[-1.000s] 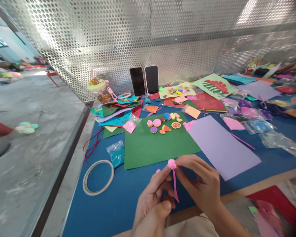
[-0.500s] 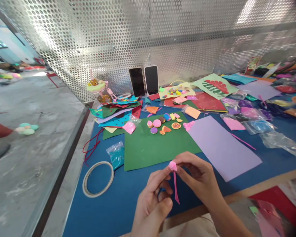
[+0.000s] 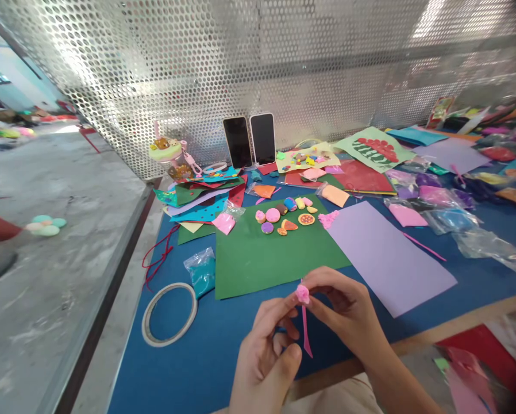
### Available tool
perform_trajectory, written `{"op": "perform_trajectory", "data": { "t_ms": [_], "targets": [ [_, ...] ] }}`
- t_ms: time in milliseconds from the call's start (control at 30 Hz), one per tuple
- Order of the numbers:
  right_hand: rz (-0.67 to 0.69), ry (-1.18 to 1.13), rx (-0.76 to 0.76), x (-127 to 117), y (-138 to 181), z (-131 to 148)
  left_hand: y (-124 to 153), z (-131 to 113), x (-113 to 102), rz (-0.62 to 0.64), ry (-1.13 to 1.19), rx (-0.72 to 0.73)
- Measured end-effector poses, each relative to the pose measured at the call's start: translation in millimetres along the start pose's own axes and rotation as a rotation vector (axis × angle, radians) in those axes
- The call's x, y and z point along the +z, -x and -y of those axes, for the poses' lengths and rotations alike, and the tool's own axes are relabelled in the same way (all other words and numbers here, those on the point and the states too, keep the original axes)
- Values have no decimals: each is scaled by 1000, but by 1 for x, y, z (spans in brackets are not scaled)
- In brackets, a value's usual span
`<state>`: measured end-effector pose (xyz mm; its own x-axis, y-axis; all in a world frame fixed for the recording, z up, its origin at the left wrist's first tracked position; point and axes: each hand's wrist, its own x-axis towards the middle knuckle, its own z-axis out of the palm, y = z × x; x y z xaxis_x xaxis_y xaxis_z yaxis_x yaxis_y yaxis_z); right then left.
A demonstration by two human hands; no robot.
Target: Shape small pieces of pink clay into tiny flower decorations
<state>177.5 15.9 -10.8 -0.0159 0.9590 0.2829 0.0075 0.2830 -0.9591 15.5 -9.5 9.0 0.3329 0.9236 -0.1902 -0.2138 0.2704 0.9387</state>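
Note:
A small pink clay ball [image 3: 302,294] is pinched between the fingertips of my left hand [image 3: 266,356] and my right hand [image 3: 348,316], just above the blue table near its front edge. A thin pink stick tool [image 3: 305,330] hangs down from my right hand's grip, under the ball. Both hands have their fingers closed around these. Beyond them lies a green sheet [image 3: 266,259] carrying several small clay sweets [image 3: 284,215].
A lilac sheet [image 3: 387,259] lies to the right, a tape ring [image 3: 169,313] and a teal clay bag [image 3: 201,270] to the left. Two phones [image 3: 251,141] lean on the perforated metal screen. Coloured papers and clay bags crowd the back and right. The table's edge [image 3: 469,322] runs close.
The hands have sunk slightly toward the table's front edge with the pink ball and stick; the left fingers have shifted on the ball. Everything else stays put.

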Motion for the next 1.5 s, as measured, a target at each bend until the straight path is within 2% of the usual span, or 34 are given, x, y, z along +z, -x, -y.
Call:
{"op": "perform_trajectory", "data": {
  "t_ms": [133, 267, 467, 533, 600, 733, 833, 933, 1067, 1200, 1333, 1500],
  "targets": [
    [-11, -29, 12, -1, 1, 0, -1, -3, -2, 29, -124, 49],
    [6, -155, 91, 0, 1, 0, -2, -7, -3, 17, -269, 137],
    [-7, -403, 333, 5, 0, 0, -4, -5, -1, -3, -304, 118],
    [-32, -485, 420, 6, -1, 0, -4, -6, -3, -10, -385, 125],
    [-53, -579, 483, 6, -2, 0, -6, -9, -8, -27, -601, 200],
    [-63, -760, 542, 5, -2, -3, -13, -21, -27, -81, -1200, 419],
    [-55, -833, 568, 4, 0, -5, -22, -24, -37, -3, -1435, 406],
    [-83, -861, 605, 3, 1, -6, -30, -22, -39, 78, -1564, 374],
    [-132, -860, 638, 3, 0, -5, -40, -20, -35, 144, -1597, 356],
    [-122, -899, 640, 2, 1, -5, -47, -24, -32, 195, -1547, 292],
    [-123, -949, 643, 2, 1, -4, -51, -29, -30, 163, -1434, 262],
    [-144, -880, 662, -1, 1, -3, -54, -26, -26, 125, -1260, 280]
  ]
}}
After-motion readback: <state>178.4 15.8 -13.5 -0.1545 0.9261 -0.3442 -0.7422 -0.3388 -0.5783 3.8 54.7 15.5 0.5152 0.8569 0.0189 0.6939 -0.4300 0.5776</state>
